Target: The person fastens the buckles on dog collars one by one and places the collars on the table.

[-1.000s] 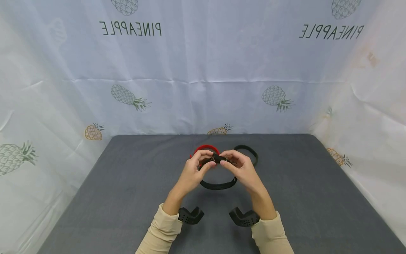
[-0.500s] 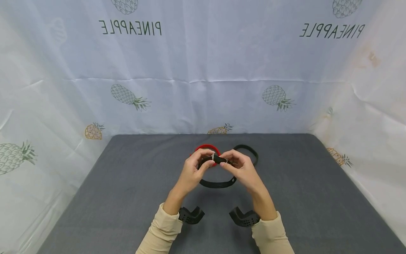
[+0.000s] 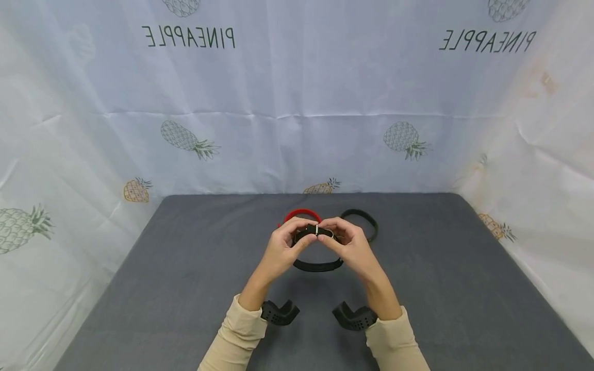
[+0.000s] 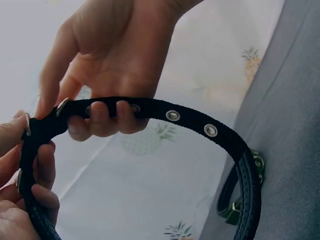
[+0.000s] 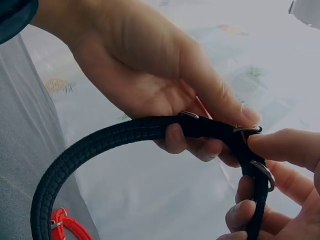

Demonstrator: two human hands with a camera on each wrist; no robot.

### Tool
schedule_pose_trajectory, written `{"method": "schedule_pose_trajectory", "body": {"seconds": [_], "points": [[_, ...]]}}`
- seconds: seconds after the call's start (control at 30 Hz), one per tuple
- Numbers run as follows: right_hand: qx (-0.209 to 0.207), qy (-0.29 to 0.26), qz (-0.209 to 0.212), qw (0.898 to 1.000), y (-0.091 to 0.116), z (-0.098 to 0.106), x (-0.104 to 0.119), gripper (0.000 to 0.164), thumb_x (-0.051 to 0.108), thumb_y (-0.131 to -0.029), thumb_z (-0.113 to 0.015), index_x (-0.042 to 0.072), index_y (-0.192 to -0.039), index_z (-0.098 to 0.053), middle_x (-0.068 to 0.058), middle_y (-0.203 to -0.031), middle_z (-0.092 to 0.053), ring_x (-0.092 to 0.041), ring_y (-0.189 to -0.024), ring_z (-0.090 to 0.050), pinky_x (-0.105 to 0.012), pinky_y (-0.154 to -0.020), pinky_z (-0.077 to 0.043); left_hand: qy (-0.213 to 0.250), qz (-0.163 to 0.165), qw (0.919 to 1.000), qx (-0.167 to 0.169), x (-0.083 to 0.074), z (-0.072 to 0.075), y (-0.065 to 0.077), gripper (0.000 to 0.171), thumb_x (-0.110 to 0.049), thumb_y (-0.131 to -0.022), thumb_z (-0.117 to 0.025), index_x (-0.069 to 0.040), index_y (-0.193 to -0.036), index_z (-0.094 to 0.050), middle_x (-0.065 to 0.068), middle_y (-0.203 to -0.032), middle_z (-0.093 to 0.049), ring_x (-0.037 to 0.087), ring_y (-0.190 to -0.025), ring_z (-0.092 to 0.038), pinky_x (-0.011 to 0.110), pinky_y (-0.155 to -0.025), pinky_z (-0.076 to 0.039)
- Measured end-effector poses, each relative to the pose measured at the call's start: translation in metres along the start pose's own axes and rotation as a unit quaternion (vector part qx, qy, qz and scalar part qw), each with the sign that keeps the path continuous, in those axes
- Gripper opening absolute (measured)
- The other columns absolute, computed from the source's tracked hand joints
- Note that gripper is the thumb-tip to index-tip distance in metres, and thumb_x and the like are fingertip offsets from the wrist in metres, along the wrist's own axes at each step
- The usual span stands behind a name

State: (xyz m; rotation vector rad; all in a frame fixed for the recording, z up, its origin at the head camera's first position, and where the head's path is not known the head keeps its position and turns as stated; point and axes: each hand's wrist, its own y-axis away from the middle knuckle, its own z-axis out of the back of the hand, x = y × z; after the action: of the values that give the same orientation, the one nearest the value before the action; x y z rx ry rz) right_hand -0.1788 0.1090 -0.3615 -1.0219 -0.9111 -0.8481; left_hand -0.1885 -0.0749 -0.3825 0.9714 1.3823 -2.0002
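Note:
A black collar (image 3: 317, 266) with metal eyelets and fittings is held in both hands, its loop hanging toward me. My left hand (image 3: 281, 244) grips the eyelet end of the strap (image 4: 192, 123), fingers curled round it. With thumb and fingers, my right hand (image 3: 351, 244) pinches the other end beside a metal loop (image 5: 247, 129). The fingertips of both hands nearly meet at the metal fittings. In the right wrist view, another metal ring (image 5: 263, 175) sits at my left fingers. Fingers partly hide how the strap passes through the fittings.
Behind my hands a red collar (image 3: 302, 212) lies on the grey table (image 3: 195, 288), partly hidden by my left hand. A dark collar (image 3: 374, 224) with a green buckle (image 4: 233, 214) lies right of it. White pineapple-print cloth (image 3: 297, 77) surrounds the table.
My fingertips have come closer together over the fittings. The silver piece between them has shifted slightly right, and less black strap shows there. Both hands keep their hold; the head view has tilted slightly.

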Motion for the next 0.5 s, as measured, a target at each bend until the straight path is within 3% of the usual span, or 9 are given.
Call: {"method": "schedule_pose_trajectory", "body": {"seconds": [0.13,0.27,0.43,0.5], "points": [[-0.007,0.0,0.005,1.0,-0.0006,0.0018,-0.0007,0.022,0.007,-0.092,-0.063,-0.003,-0.112,-0.063,0.002,-0.098,-0.063,-0.002,-0.082,-0.059,-0.022,-0.071,-0.046,0.034,0.019,0.9992,0.003,0.0,-0.0001,-0.0002,0.032,-0.011,-0.098,-0.055,0.009,-0.123,-0.054,0.028,-0.12,-0.056,-0.004,-0.104,-0.055,0.017,-0.089,-0.053],[-0.007,0.0,0.004,1.0,-0.0003,0.0022,-0.0012,0.025,0.007,-0.091,-0.065,-0.001,-0.114,-0.062,0.004,-0.1,-0.063,-0.001,-0.083,-0.058,-0.021,-0.073,-0.047,0.039,0.019,0.999,-0.008,0.001,-0.0004,-0.0007,0.032,-0.01,-0.099,-0.053,0.01,-0.123,-0.049,0.03,-0.117,-0.053,-0.005,-0.102,-0.055,0.015,-0.087,-0.051],[-0.002,-0.002,0.004,1.0,-0.0001,0.001,-0.0008,0.033,0.008,-0.09,-0.067,0.002,-0.121,-0.059,-0.012,-0.111,-0.066,0.0,-0.093,-0.06,-0.021,-0.082,-0.049,0.04,0.004,0.999,-0.019,0.0023,-0.0017,-0.0015,0.028,-0.008,-0.098,-0.053,0.01,-0.119,-0.049,0.027,-0.111,-0.052,-0.003,-0.094,-0.054,0.014,-0.079,-0.049],[0.001,-0.004,0.004,1.0,-0.0002,0.0001,-0.0001,0.034,0.008,-0.09,-0.067,0.003,-0.123,-0.059,-0.018,-0.114,-0.065,-0.001,-0.09,-0.059,-0.022,-0.077,-0.048,0.034,-0.007,0.9992,-0.021,0.0023,-0.0024,-0.002,0.026,-0.007,-0.098,-0.053,0.009,-0.118,-0.05,0.026,-0.111,-0.051,-0.001,-0.094,-0.054,0.014,-0.079,-0.049]]}}
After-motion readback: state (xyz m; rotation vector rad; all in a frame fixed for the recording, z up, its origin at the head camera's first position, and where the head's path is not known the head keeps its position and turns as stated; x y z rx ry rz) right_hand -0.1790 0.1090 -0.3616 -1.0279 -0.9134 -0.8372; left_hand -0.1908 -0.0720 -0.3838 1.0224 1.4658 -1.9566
